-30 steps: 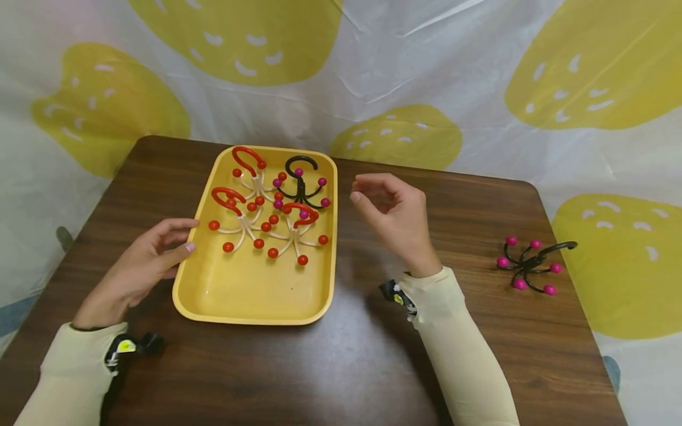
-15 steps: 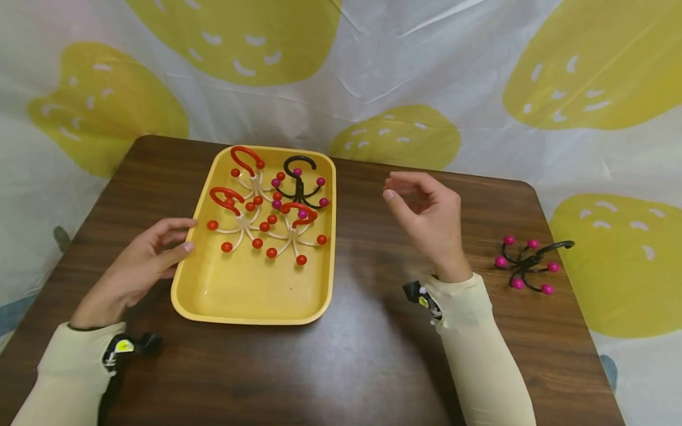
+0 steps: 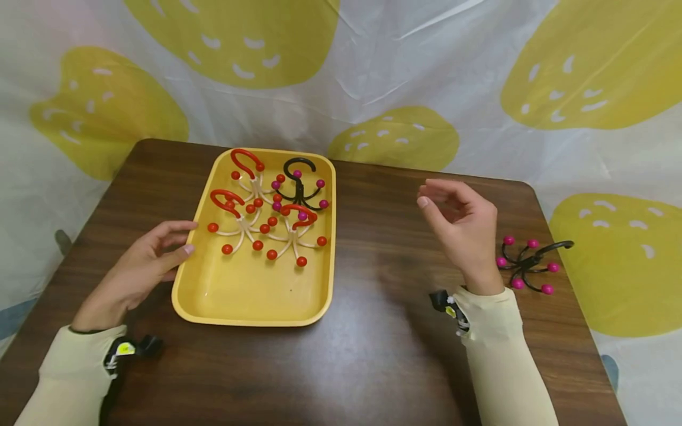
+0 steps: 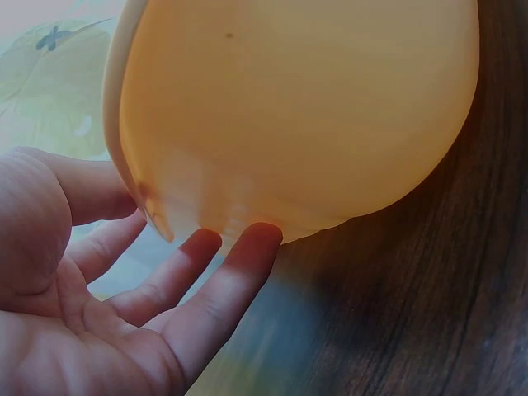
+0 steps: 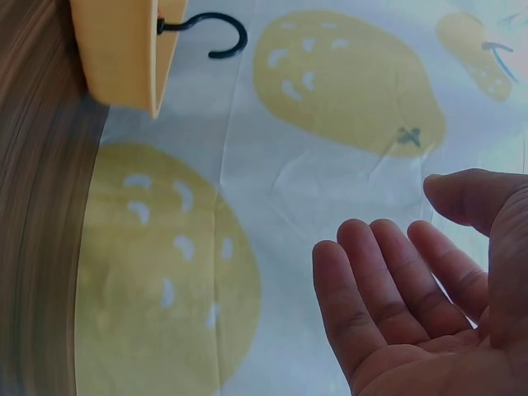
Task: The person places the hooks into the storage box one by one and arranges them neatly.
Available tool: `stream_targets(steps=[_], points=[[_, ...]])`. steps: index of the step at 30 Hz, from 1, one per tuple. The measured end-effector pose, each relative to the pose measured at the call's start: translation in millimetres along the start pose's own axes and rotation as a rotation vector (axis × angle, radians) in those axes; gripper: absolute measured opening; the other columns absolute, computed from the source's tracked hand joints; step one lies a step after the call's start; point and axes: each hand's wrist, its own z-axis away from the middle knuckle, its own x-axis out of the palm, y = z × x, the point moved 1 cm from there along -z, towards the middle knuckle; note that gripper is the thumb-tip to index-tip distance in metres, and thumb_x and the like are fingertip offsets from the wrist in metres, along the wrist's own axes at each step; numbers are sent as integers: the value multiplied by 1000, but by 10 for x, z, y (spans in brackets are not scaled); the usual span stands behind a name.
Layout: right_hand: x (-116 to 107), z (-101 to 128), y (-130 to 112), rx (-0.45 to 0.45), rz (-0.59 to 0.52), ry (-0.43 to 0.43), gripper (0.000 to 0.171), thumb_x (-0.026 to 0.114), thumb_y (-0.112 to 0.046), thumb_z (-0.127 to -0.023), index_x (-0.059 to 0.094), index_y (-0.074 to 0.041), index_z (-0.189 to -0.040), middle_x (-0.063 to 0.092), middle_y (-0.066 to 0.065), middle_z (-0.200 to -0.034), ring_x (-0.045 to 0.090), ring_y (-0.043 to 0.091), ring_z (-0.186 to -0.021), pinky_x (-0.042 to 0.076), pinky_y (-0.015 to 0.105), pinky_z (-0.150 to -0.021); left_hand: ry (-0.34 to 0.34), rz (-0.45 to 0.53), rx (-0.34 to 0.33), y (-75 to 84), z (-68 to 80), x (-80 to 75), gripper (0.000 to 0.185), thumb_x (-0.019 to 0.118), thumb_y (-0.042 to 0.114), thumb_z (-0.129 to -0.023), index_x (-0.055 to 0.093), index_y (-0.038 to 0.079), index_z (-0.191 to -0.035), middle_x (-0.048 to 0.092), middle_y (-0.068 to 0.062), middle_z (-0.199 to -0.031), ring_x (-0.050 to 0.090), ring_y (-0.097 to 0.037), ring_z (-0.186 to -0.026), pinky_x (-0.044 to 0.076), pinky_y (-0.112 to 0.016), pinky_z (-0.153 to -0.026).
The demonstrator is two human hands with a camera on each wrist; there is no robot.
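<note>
A: Report hand status, nearest first.

B: The left hand (image 3: 135, 266) lies on the table (image 3: 341, 367) beside the near-left edge of the yellow tray (image 3: 250, 302). Its fingers are straight and relaxed, their tips touching the tray's outer wall, as the left wrist view confirms; nothing is gripped. The right hand (image 3: 462, 232) is raised above the table, released, fingers loosely curved, empty.

A: Location of the nearest loose item?

B: The black multi-hook hanger (image 3: 527, 265) with pink ball tips lies on the table just beside the right hand's wrist, on its outer side, well apart from the tray.

A: Handling properties?

B: It is judged to be light, stiff moulded plastic or coated wire. The ball-tipped arms splay outward and could snag. Recommended hold: pinch the central stem where the arms meet, or the top hook.

A: Contents of the tray?

B: At the far end lie three white hangers with red hooks and red tips (image 3: 250, 207), their arms overlapping, and one black hanger with pink tips (image 3: 299, 186) beside them. The near half holds nothing. Beyond hangs a white cloth (image 3: 341, 59) with yellow prints.
</note>
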Motion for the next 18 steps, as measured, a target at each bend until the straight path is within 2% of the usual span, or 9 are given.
stream_targets(steps=[4, 7, 11, 18], points=[[-112, 35, 25, 2, 16, 33, 24, 78, 1, -92, 78, -1, -115, 81, 2, -103, 77, 8, -93, 61, 19, -80, 1, -15, -17, 8, 15, -10, 55, 60, 28, -110, 40, 11, -158, 51, -19, -145, 67, 0, -102, 63, -31, -80], [-201, 54, 48, -9, 30, 56, 24, 77, 5, -91, 78, 2, -115, 81, 0, -102, 76, 6, -91, 61, 19, -79, 1, -22, -30, 14, 23, -20, 56, 60, 29, -110, 39, 11, -159, 48, -22, -149, 67, 0, -102, 63, -30, -80], [-337, 68, 68, -18, 55, 101, 25, 77, 8, -89, 77, 6, -113, 81, -2, -101, 76, 3, -89, 61, 17, -79, -4, -19, -33, 18, 20, -19, 57, 60, 29, -110, 38, 10, -159, 48, -24, -151, 67, 1, -103, 62, -30, -80], [-563, 108, 89, 3, 88, 185, 26, 79, 0, -90, 75, 11, -114, 81, -4, -102, 76, 7, -92, 60, 15, -82, -12, 0, -17, 25, 13, -8, 56, 59, 28, -110, 39, 10, -159, 48, -25, -151, 67, 0, -103, 63, -31, -80]])
